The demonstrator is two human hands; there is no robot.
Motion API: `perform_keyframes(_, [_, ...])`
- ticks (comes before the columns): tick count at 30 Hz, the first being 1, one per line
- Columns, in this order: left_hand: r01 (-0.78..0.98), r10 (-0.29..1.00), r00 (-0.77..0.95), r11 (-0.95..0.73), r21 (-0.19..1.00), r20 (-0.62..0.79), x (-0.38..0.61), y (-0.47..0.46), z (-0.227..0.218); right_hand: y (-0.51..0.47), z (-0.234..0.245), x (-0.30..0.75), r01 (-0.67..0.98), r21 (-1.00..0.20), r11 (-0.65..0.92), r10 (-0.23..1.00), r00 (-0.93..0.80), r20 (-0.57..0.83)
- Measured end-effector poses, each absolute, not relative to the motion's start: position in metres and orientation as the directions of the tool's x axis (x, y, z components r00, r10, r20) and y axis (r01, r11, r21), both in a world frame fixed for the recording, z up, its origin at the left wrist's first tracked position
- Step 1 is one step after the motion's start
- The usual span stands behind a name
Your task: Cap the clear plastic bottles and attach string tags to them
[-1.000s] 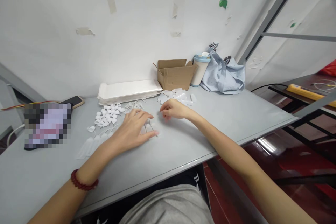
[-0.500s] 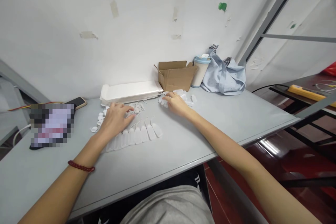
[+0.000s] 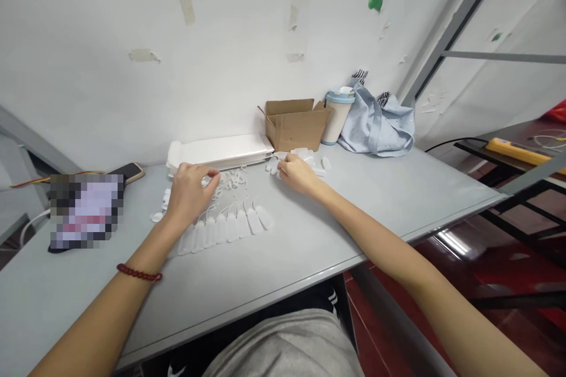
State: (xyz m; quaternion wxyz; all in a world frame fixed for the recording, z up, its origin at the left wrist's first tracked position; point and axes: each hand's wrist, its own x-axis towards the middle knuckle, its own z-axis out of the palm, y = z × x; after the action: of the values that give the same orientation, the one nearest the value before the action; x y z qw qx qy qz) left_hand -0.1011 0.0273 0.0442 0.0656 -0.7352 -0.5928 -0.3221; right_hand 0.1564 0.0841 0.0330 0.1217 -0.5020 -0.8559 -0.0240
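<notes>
My left hand (image 3: 190, 188) hovers over the left part of the table, thumb and forefinger drawn together in a pinch. Whatever is between those fingertips is too small to make out. Just right of it lies a loose heap of thin white cords (image 3: 234, 178). Small white round pieces (image 3: 157, 216) are partly hidden behind the hand. Nearer me is a slanting row of translucent plastic tags (image 3: 232, 227), with thin cords at their upper ends. My right hand (image 3: 295, 174) has its fingers curled down at a pile of translucent plastic pieces (image 3: 305, 156); its fingertips' hold is hidden.
Flat white boxes (image 3: 221, 150) lie along the wall, beside an open cardboard box (image 3: 294, 126). A lidded cup (image 3: 338, 118) and a light blue cloth bag (image 3: 380, 126) stand further right. At the left are a blurred-out item (image 3: 88, 212) and a phone (image 3: 130, 172).
My left hand has lifted slightly away, and its thumb and forefinger have come together. The fingers of my right hand have curled in at the pile of plastic pieces.
</notes>
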Motion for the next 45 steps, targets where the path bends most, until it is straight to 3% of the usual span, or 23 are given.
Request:
perform_keyframes(10, [0.825,0.8,-0.194,-0.18,0.536,0.568,-0.094,0.019,0.052,0.08,0.037,0.155,0.918,-0.069,0.391,0.91,-0.374,0.181])
perform_keyframes(18, [0.727,0.838,-0.21,-0.21,0.654,0.503,-0.089,0.015,0.054,0.083,0.036,0.156,0.93,-0.111,0.349,0.927,-0.325,0.189])
perform_keyframes(21, [0.711,0.843,-0.187,-0.238,0.662,0.504,-0.087,0.013,0.053,0.077,0.04,0.155,0.835,-0.323,0.446,0.889,-0.37,0.271])
perform_keyframes(24, [0.699,0.846,-0.155,-0.271,0.662,0.511,-0.082,0.009,0.052,0.065,0.044,0.148,0.517,-0.627,0.583,0.807,-0.461,0.37])
perform_keyframes(27, [0.669,0.842,-0.126,-0.318,0.672,0.524,-0.074,0.004,0.05,0.051,0.046,0.139,0.268,-0.744,0.612,0.741,-0.524,0.42])
perform_keyframes(31, [0.607,0.824,-0.091,-0.399,0.687,0.559,-0.063,-0.002,0.048,0.041,0.044,0.133,0.172,-0.778,0.604,0.701,-0.58,0.415])
perform_keyframes(45, [0.511,0.743,0.066,-0.598,0.617,0.666,-0.055,-0.008,0.046,0.038,0.042,0.132,0.184,-0.765,0.617,0.695,-0.583,0.42])
